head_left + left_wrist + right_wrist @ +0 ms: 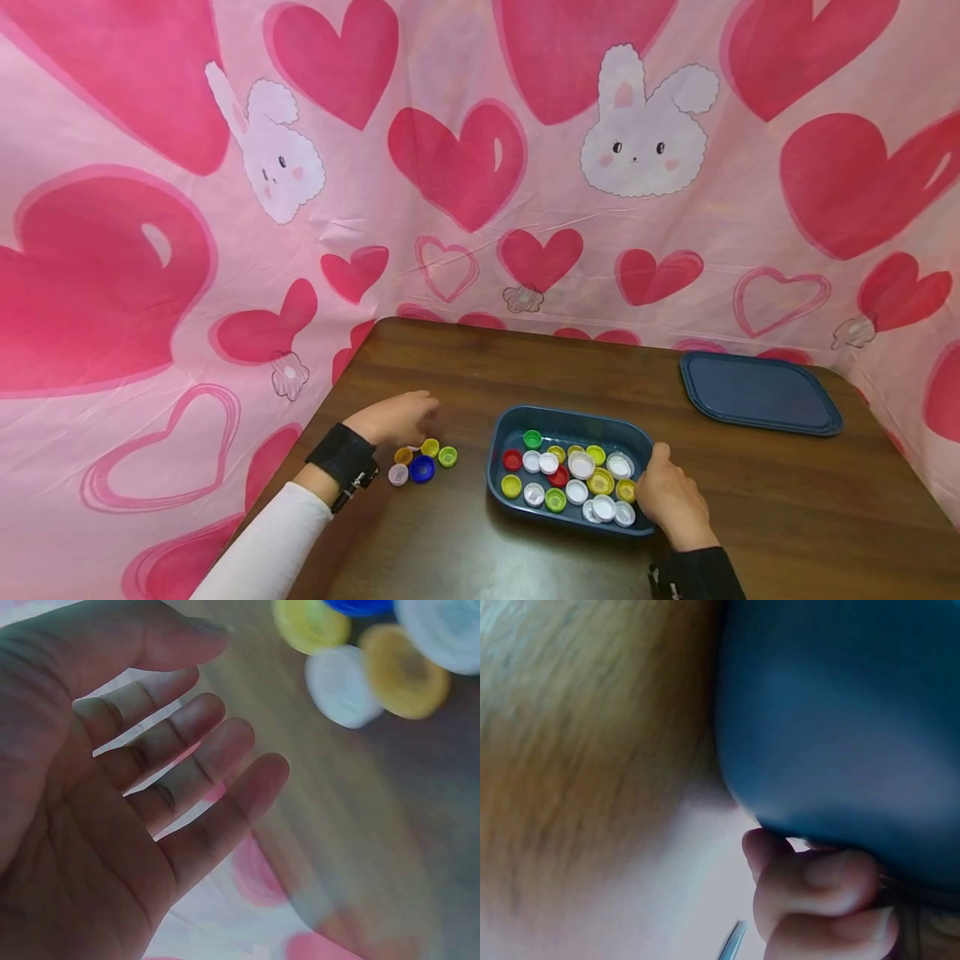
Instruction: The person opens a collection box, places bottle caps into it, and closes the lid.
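Note:
A deep blue plastic container stands on the table, with several bottle caps in white, yellow, red and green lying inside. My right hand grips its right end; in the right wrist view the curled fingers are against the container's outer wall. To the left, a small group of loose caps lies on the table, among them a blue cap, a light green cap and an orange cap. Just behind that group hovers my left hand, its fingers loosely spread and holding nothing.
A flat dark blue lid or tray lies at the back right of the brown wooden table. Pink cloth with hearts and rabbits hangs behind the table and along its left side.

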`<state>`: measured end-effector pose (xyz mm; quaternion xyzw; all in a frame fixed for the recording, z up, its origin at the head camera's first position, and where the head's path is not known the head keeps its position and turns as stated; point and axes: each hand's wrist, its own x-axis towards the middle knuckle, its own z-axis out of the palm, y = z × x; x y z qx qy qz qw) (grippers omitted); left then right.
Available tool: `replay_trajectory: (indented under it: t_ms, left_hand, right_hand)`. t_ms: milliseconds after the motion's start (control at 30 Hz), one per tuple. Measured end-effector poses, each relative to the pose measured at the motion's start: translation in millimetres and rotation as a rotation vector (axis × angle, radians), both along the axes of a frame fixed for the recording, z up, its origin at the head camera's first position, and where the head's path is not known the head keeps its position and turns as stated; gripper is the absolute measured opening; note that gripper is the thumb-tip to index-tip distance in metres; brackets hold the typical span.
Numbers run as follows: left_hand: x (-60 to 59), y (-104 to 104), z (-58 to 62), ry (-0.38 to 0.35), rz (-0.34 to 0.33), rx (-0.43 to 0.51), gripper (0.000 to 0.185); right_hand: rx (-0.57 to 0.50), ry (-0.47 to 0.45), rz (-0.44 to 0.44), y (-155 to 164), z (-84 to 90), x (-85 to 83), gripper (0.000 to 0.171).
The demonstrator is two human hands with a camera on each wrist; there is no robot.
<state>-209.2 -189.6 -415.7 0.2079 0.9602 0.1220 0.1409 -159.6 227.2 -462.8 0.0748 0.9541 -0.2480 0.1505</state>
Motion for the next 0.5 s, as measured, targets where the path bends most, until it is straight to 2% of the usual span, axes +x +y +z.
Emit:
replay_trajectory:
  t_ms: [133,267,500]
  left_hand:
    - [3.2,-10.0,-11.0,-0.009,0.027,-0.001,0.037]
    - [4.5,-15.9,-20.7,-0.019,0.033,0.048,0.03]
    - [1.7,-20.2,-29.8,-0.007,0.02,0.077,0.026]
  right_hand:
    - [-0.003,-0.011,-0.005,-0.2,0.6,0.4,0.033]
    - [-0.004,-0.008,-0.004,-0.3,1.0,0.7,0.033]
    - [-0.004,-0.002,-0.002,-0.8,0.4,0.0,0.034]
